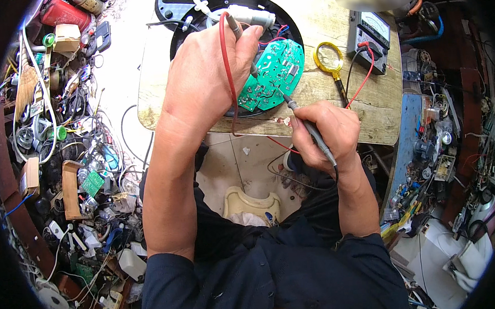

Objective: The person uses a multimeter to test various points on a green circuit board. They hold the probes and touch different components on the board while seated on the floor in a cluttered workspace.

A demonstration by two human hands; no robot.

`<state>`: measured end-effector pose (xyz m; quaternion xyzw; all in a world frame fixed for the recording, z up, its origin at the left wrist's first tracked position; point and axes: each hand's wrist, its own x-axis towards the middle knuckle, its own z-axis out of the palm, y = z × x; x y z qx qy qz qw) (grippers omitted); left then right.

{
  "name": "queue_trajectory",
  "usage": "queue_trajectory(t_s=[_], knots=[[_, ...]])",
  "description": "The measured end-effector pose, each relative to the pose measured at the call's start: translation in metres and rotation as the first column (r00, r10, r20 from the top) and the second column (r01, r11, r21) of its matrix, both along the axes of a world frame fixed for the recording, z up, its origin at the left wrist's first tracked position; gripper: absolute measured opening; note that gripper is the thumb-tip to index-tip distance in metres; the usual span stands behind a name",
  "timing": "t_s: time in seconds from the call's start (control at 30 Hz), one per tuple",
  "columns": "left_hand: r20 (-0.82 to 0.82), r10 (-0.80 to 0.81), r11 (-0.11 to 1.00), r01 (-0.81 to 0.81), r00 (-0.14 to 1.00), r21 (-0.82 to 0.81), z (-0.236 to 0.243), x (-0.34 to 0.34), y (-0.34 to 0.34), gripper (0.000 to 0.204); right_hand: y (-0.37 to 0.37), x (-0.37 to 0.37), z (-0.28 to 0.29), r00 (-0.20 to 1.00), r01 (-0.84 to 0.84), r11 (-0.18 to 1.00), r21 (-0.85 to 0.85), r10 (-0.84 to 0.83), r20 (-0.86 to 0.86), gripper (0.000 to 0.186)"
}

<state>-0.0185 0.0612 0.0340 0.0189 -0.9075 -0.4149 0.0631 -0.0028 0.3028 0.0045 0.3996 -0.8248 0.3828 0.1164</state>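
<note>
A green circuit board lies in a round black housing on the wooden table. My left hand is closed around a test probe with a red lead, its lower end down at the board's left part. In my right hand, a grey test probe with a black lead is gripped, its tip at the board's lower edge area. Whether either tip touches the board I cannot tell. The leads run to an analog multimeter at the table's right. Part of the housing is hidden behind my left hand.
A yellow-rimmed magnifying glass rests between the housing and the multimeter. Behind the housing is a dark round cover. Piles of cables and electronic parts crowd the left side; more clutter fills shelves at right. A cream stool stands below.
</note>
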Motion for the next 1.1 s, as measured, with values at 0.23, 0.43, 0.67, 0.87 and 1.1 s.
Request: queue_trajectory(t_s=[0.23, 0.43, 0.67, 0.87, 1.1], knots=[[0.011, 0.004, 1.000, -0.004, 1.000, -0.020, 0.001, 0.000, 0.000, 0.035, 0.000, -0.001, -0.001, 1.000, -0.003, 1.000, 0.002, 0.003, 0.008, 0.023], [-0.005, -0.013, 1.000, 0.013, 1.000, -0.006, 0.000, 0.000, -0.001, 0.036, -0.001, -0.001, -0.004, 1.000, 0.013, 1.000, 0.023, -0.013, -0.005, 0.023], [-0.039, -0.027, 1.000, 0.027, 0.999, -0.014, -0.003, 0.001, -0.002, 0.034, -0.001, 0.000, -0.005, 1.000, 0.010, 1.000, 0.013, -0.011, 0.015, 0.023], [-0.029, -0.004, 0.998, 0.006, 1.000, 0.065, -0.005, 0.000, -0.001, 0.029, 0.003, 0.000, 0.000, 0.998, -0.023, 0.999, 0.037, 0.021, 0.059, 0.022], [-0.059, -0.022, 0.999, 0.024, 0.998, 0.028, -0.010, -0.004, 0.000, 0.024, 0.005, -0.001, -0.003, 0.997, 0.001, 1.000, -0.020, 0.000, 0.074, 0.020]])
